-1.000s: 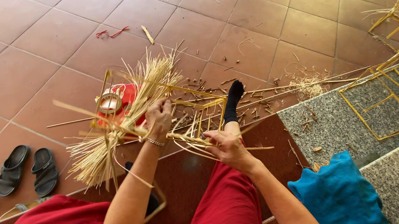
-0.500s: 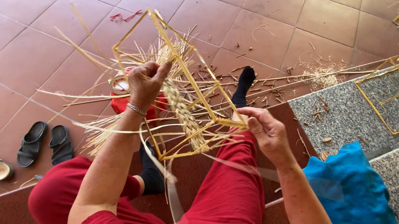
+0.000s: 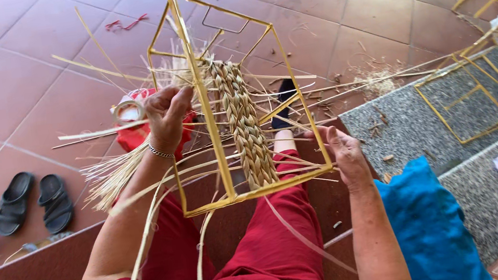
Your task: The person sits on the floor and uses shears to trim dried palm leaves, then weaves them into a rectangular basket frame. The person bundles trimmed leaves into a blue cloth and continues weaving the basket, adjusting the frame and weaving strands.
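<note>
the yellow wire frame (image 3: 238,97), a braided straw strip (image 3: 246,128) woven down its middle, is held above the person's lap. the left hand (image 3: 166,115) clenches its left side; the right hand (image 3: 343,157) grasps the lower right corner.

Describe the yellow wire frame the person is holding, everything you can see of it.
The frame is a box-shaped skeleton of thin yellow rods, open on every side, with a small wire loop at its far end. It is held tilted above the person's lap. A braided band of pale straw runs lengthwise through it, and loose straw strands stick out and hang down from it. The left hand grips a rod on one side; the right hand holds the near corner on the other.
</note>
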